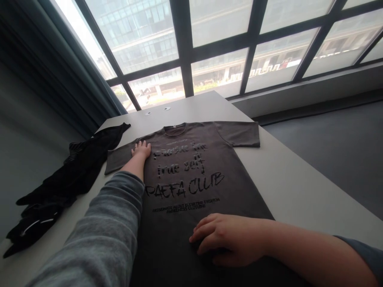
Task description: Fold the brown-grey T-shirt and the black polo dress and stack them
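Observation:
A dark grey T-shirt (242, 187) lies spread front side up on the white table, its collar toward the window and both short sleeves out to the sides. Black lettering covers its chest. My left hand (141, 149) rests flat on the shirt near the left shoulder, fingers spread. Over the lower front of the shirt, my right hand (229, 237) is palm down with its fingers loosely bent and apart, and nothing shows in it. Whether its fingertips press on the cloth is hard to see. The shirt's bottom hem is out of sight.
Black clothing (72, 171) lies in a heap along the left side of the white table (287, 179). Two small round fittings (166, 108) sit near the table's far end. Beyond stand a large window (185, 48) and a dark curtain (60, 56). Grey floor (329, 131) is at right.

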The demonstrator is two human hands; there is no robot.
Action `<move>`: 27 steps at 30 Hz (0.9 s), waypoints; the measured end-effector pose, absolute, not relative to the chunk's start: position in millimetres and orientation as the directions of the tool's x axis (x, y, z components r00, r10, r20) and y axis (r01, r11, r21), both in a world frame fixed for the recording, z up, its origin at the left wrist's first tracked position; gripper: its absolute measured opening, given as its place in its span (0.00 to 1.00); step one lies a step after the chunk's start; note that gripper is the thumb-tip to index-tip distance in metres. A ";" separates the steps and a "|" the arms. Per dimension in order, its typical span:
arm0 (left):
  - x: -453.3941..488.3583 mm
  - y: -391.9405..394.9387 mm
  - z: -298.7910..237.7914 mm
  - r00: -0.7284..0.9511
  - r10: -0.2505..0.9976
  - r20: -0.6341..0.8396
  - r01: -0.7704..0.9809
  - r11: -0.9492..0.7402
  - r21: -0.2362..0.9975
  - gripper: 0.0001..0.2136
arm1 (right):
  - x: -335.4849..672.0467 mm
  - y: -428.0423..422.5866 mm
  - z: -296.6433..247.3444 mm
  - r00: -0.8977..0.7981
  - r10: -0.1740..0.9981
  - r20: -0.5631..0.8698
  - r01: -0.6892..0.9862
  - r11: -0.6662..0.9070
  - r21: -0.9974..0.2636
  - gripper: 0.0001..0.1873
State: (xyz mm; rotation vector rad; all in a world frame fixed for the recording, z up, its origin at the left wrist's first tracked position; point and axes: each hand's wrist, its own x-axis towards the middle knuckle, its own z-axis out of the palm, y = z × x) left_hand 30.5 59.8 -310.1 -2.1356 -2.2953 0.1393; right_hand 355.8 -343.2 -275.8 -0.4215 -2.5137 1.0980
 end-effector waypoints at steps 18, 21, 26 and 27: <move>51.6 110.2 -309.4 -0.097 0.995 -0.038 0.994 0.095 -0.060 0.39 | 356.7 -344.8 -272.5 -0.876 0.452 0.168 0.130 0.556 -0.821 0.21; 57.3 102.8 -309.6 -0.105 0.994 0.013 0.992 0.105 -0.071 0.40 | 355.9 -344.7 -274.5 -0.874 0.454 0.171 0.130 0.558 -0.820 0.21; 78.9 91.3 -319.8 0.156 0.988 -0.006 0.987 -0.156 -0.041 0.37 | 354.2 -343.6 -272.8 -0.877 0.445 0.183 0.121 0.572 -0.811 0.19; 82.8 90.9 -321.9 0.183 0.983 -0.019 0.983 -0.183 -0.028 0.36 | 354.0 -343.5 -271.9 -0.877 0.445 0.180 0.124 0.572 -0.811 0.19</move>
